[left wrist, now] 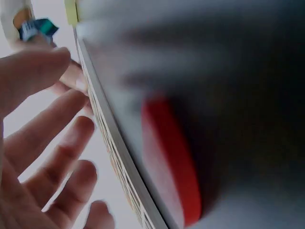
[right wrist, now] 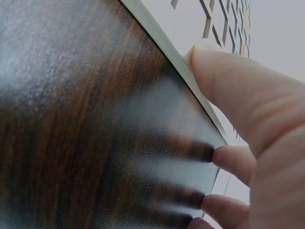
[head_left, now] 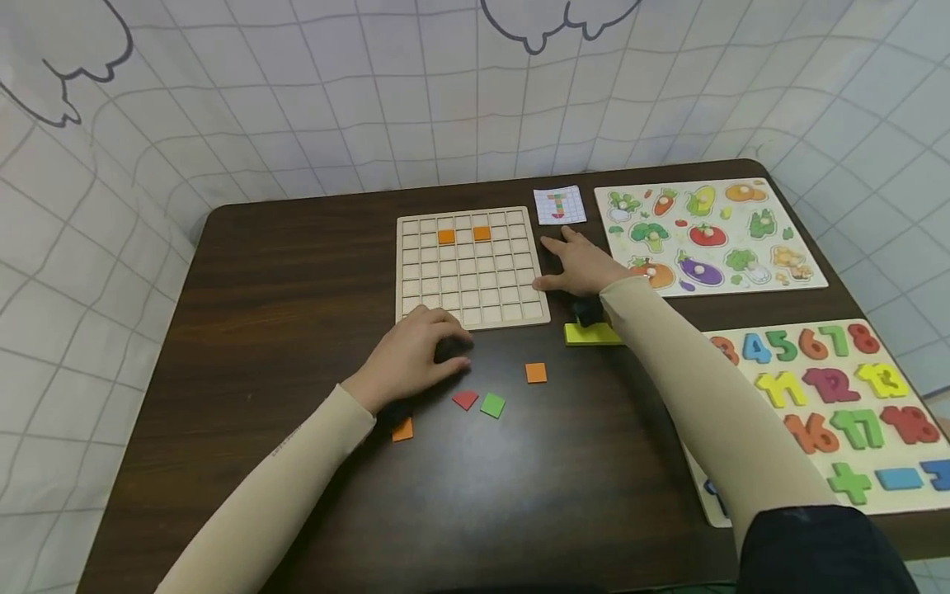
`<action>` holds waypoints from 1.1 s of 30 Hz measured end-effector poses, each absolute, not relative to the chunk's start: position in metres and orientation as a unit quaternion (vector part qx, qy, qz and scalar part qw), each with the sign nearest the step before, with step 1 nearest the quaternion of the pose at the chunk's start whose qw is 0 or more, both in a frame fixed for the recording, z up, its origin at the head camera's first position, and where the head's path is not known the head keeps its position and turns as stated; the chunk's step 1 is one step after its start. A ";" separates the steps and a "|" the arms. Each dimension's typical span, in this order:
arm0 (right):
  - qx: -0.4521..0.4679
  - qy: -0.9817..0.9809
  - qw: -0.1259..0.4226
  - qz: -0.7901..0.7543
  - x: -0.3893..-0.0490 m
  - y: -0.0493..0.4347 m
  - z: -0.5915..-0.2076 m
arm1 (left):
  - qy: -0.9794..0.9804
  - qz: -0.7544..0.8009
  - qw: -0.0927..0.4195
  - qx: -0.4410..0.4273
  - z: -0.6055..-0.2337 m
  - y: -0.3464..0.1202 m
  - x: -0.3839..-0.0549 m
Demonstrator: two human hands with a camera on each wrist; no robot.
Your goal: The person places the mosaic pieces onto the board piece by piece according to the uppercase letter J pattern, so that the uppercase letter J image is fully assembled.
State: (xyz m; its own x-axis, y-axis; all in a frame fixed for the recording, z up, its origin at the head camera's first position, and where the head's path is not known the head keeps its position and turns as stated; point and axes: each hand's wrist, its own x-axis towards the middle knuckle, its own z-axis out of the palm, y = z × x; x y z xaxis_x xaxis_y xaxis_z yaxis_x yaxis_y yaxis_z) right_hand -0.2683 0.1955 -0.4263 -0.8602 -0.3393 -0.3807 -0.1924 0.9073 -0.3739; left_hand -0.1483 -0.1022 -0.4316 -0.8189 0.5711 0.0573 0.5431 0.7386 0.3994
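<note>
In the head view, a wooden grid board (head_left: 471, 280) lies flat with two orange square tiles (head_left: 446, 237) in its upper rows. My left hand (head_left: 410, 356) hovers at its near-left edge, fingers loosely bent and thumb apart, holding nothing. Beside that thumb lie a red piece (head_left: 465, 400) and a green square tile (head_left: 492, 405); the left wrist view shows the red piece (left wrist: 174, 164) up close. One loose orange tile (head_left: 536, 373) lies right of these, another (head_left: 402, 430) by the left wrist. My right hand (head_left: 581, 266) is spread, its thumb tip at the board's right rim (right wrist: 167, 52).
A small card (head_left: 560, 205) with a coloured pattern lies behind the right hand. Farther right are a vegetable puzzle board (head_left: 716, 285) and a number puzzle board (head_left: 797, 396), partly under the right forearm. A yellow-green bar (head_left: 590, 334) lies below the right wrist. Gridded cloth surrounds the table.
</note>
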 end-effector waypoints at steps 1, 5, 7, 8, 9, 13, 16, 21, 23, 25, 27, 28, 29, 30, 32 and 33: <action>-0.139 0.951 0.225 -0.163 -0.268 0.196 -0.426 | 0.928 0.209 0.032 0.306 -0.432 -0.101 -0.144; -0.136 0.951 0.224 -0.165 -0.269 0.196 -0.425 | 0.909 0.219 0.045 0.350 -0.432 -0.092 -0.131; -0.135 0.951 0.224 -0.166 -0.269 0.196 -0.425 | 0.898 0.220 0.068 0.376 -0.432 -0.087 -0.126; -0.134 0.951 0.223 -0.167 -0.268 0.196 -0.425 | 0.892 0.218 0.080 0.387 -0.432 -0.085 -0.123; -0.134 0.951 0.223 -0.166 -0.268 0.196 -0.425 | 0.888 0.214 0.089 0.397 -0.432 -0.083 -0.121; -0.137 0.951 0.221 -0.166 -0.268 0.196 -0.425 | 0.878 0.209 0.113 0.415 -0.433 -0.076 -0.116; -0.140 0.951 0.221 -0.165 -0.267 0.196 -0.426 | 0.877 0.203 0.116 0.420 -0.434 -0.074 -0.116; -0.139 0.952 0.217 -0.165 -0.266 0.197 -0.427 | 0.877 0.195 0.116 0.423 -0.432 -0.072 -0.117; -0.138 0.952 0.216 -0.166 -0.266 0.197 -0.428 | 0.878 0.192 0.114 0.423 -0.431 -0.071 -0.118; -0.137 0.952 0.217 -0.167 -0.266 0.197 -0.427 | 0.880 0.189 0.111 0.421 -0.430 -0.070 -0.119; -0.136 0.951 0.219 -0.169 -0.266 0.197 -0.426 | 0.882 0.188 0.109 0.419 -0.428 -0.070 -0.122; -0.136 0.951 0.219 -0.169 -0.265 0.196 -0.426 | 0.883 0.187 0.107 0.418 -0.427 -0.069 -0.123; -0.136 0.951 0.219 -0.170 -0.265 0.196 -0.426 | 0.884 0.187 0.106 0.415 -0.426 -0.069 -0.125; -0.136 0.951 0.219 -0.170 -0.264 0.196 -0.425 | 0.886 0.188 0.104 0.411 -0.425 -0.069 -0.127; -0.137 0.951 0.217 -0.170 -0.264 0.196 -0.425 | 0.889 0.190 0.097 0.404 -0.423 -0.069 -0.133; -0.138 0.952 0.216 -0.170 -0.264 0.196 -0.424 | 0.892 0.192 0.093 0.399 -0.421 -0.069 -0.137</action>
State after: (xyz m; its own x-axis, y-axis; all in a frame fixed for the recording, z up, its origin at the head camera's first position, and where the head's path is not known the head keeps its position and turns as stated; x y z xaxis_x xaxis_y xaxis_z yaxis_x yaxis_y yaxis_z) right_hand -0.2638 0.1962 -0.4242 -0.8685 -0.3361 -0.3645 -0.1895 0.9044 -0.3824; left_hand -0.1367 -0.0691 -0.4212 -0.6644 0.7473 -0.0119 0.6759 0.6076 0.4171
